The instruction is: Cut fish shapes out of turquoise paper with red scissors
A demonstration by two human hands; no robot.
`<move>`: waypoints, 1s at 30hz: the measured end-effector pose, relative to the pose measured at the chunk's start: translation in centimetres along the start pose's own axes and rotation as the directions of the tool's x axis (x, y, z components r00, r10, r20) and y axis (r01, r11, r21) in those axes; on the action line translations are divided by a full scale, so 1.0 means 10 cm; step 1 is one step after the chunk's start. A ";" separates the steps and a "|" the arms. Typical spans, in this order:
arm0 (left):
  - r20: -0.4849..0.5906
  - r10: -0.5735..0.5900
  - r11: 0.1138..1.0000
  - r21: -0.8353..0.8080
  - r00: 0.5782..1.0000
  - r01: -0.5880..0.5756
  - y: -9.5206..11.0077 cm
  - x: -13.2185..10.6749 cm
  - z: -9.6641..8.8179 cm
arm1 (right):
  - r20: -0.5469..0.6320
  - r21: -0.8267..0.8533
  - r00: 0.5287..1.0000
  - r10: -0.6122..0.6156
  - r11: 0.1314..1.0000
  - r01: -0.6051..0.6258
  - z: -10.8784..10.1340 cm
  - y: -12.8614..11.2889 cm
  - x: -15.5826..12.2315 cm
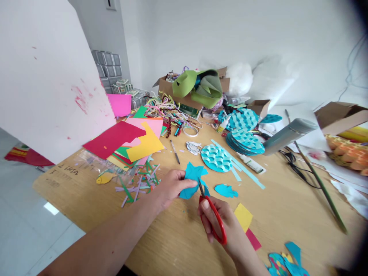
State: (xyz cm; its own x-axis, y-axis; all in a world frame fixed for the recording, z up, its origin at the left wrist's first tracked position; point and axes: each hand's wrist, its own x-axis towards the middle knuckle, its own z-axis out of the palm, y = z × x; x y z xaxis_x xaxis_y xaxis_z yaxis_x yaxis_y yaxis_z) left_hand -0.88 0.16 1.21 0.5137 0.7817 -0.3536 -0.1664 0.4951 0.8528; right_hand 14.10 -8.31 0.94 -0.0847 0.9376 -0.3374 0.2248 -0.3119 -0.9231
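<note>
Blue paper [192, 172], one piece, is gripped by the left hand [172, 188], scissors [217, 211] (one pair) by the right hand [229, 221].

Dark handwriting [66, 171] on tabletop [100, 205], left corner; characters too unclear to read.

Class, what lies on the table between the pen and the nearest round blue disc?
A white paper fish lies between the pen and the disc, as the head view shows.
</note>
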 end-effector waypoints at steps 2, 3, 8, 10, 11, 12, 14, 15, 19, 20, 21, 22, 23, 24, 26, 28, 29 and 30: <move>-0.003 0.008 1.000 -0.007 1.000 -0.008 0.00 0.00 0.00 | 0.004 0.001 1.000 0.009 1.000 -0.009 0.00 0.00 -0.01; 0.001 0.011 1.000 -0.007 1.000 -0.011 0.00 0.00 0.00 | 0.007 0.002 1.000 0.011 1.000 -0.011 -0.01 0.00 -0.01; 0.010 0.036 0.999 0.033 0.999 -0.036 0.00 0.00 -0.01 | 0.007 -0.007 1.000 -0.012 1.000 0.013 -0.01 0.02 0.00; 0.014 0.037 0.998 0.051 0.999 -0.037 -0.01 0.00 -0.01 | 0.013 -0.014 1.000 -0.028 1.000 0.028 0.00 0.02 0.00; 0.017 0.035 0.998 0.056 0.999 -0.036 -0.01 0.00 -0.01 | 0.016 -0.016 0.999 -0.034 0.999 0.034 0.00 0.02 0.00; 0.019 0.035 0.998 0.057 0.999 -0.036 -0.01 0.00 -0.01 | 0.020 -0.014 0.999 -0.038 0.999 0.038 0.00 0.02 0.00; 0.019 0.035 0.998 0.061 0.999 -0.036 -0.01 0.00 0.00 | 0.024 -0.009 0.999 -0.041 0.999 0.041 -0.01 0.02 0.00; 0.017 0.034 0.997 0.062 0.999 -0.035 -0.01 0.00 0.00 | 0.023 -0.005 0.999 -0.038 0.999 0.038 -0.01 0.02 0.00; 0.009 0.030 0.998 0.060 1.000 -0.030 -0.01 0.00 0.00 | 0.015 0.009 1.000 -0.018 1.000 0.018 -0.01 0.01 0.00; 0.008 0.030 0.998 0.058 1.000 -0.030 -0.01 0.00 -0.01 | 0.013 0.010 1.000 -0.015 1.000 0.015 -0.01 0.01 0.00; 0.009 0.029 0.998 0.056 1.000 -0.029 -0.01 0.00 -0.01 | 0.010 0.009 1.000 -0.013 1.000 0.013 -0.01 0.01 -0.01; 0.010 0.030 0.998 0.053 1.000 -0.030 -0.01 0.00 -0.01 | 0.009 0.005 1.000 -0.010 1.000 0.010 -0.01 0.00 -0.01; 0.011 0.031 0.998 0.050 0.999 -0.032 -0.01 0.00 -0.01 | 0.008 0.002 1.000 -0.007 1.000 0.007 0.00 0.00 -0.01; 0.012 0.033 0.998 0.046 0.999 -0.033 -0.01 0.00 -0.01 | 0.009 0.000 1.000 -0.003 1.000 0.003 0.00 0.00 -0.01; 0.014 0.034 0.999 0.039 0.999 -0.035 -0.01 0.00 -0.01 | 0.011 0.000 1.000 -0.001 1.000 0.001 0.00 0.00 -0.01; 0.011 0.030 0.999 0.036 0.999 -0.031 0.00 0.00 -0.01 | 0.012 -0.001 1.000 -0.002 1.000 0.002 0.00 0.00 -0.01; 0.009 0.030 0.999 0.037 1.000 -0.030 0.00 0.00 -0.01 | 0.012 -0.002 1.000 -0.003 1.000 0.003 0.00 0.00 -0.01; 0.005 0.031 0.999 0.038 1.000 -0.031 0.00 0.00 -0.01 | 0.012 -0.004 1.000 -0.004 1.000 0.004 0.00 0.01 -0.01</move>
State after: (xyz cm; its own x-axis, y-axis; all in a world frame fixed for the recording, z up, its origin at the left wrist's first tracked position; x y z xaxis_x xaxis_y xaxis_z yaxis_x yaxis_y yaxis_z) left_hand -0.99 0.18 1.16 0.5129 0.7945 -0.3252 -0.1497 0.4558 0.8774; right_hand 14.14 -8.39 0.89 -0.0975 0.9369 -0.3356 0.2284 -0.3071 -0.9238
